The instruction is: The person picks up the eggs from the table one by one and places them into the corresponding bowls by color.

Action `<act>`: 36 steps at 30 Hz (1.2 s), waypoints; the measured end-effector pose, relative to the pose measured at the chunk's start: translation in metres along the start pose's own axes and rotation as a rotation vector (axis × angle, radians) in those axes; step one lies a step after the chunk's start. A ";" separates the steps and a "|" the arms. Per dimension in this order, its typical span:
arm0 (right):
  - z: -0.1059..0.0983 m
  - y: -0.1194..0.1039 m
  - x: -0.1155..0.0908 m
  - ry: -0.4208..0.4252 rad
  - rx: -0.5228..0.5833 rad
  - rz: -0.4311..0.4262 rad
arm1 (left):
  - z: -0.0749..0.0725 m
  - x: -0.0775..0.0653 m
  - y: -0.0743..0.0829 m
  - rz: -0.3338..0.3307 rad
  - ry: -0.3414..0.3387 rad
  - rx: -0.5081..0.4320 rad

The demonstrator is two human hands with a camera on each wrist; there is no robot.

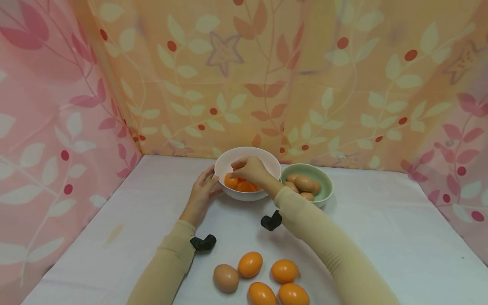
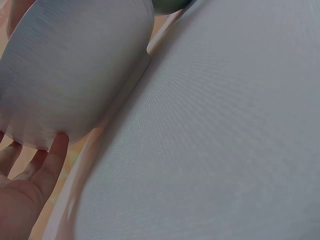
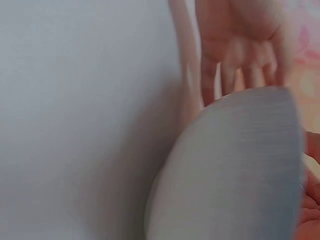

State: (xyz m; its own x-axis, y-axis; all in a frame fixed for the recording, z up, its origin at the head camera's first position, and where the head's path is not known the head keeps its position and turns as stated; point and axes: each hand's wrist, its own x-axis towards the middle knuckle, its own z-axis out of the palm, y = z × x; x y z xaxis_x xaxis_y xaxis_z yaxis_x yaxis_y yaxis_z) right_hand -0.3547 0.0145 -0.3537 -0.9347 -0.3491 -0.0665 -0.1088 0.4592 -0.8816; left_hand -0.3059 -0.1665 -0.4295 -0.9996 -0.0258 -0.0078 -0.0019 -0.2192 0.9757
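Note:
A white bowl (image 1: 244, 196) holding several orange eggs (image 1: 246, 187) stands at the back of the table. My left hand (image 1: 202, 192) rests against its left side, fingers fairly straight; the left wrist view shows these fingertips (image 2: 61, 142) touching the bowl's outer wall (image 2: 75, 65). Over the bowl is my right hand (image 1: 253, 170), reaching in from the right. Its thumb and fingers stand apart just above an orange egg (image 1: 231, 181), with nothing seen between them. In the right wrist view the bowl (image 3: 235, 165) hides most of that hand (image 3: 311, 200).
A green bowl (image 1: 325, 186) with several brown eggs (image 1: 305, 184) stands right beside the white one. Near the front of the white-covered table (image 1: 381, 220) lie one brown egg (image 1: 226, 278) and several orange eggs (image 1: 250, 264). Patterned curtains (image 1: 244, 84) hang behind.

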 end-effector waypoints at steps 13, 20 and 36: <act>-0.017 -0.008 -0.080 -0.193 0.089 -0.129 | 0.001 -0.002 -0.001 0.016 0.000 0.027; -0.027 0.002 -0.111 -0.288 0.097 -0.099 | 0.001 -0.001 0.000 0.000 0.020 0.044; -0.028 0.036 -0.132 -0.425 0.194 -0.031 | 0.001 0.001 0.000 -0.010 0.015 0.054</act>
State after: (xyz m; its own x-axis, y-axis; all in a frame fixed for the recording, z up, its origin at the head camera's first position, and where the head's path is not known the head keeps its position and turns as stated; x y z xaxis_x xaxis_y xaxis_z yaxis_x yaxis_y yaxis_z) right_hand -0.2441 0.1000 -0.3640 -0.7058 -0.6828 -0.1886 -0.0317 0.2964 -0.9545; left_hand -0.3073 -0.1658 -0.4295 -0.9991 -0.0383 -0.0205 -0.0138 -0.1665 0.9859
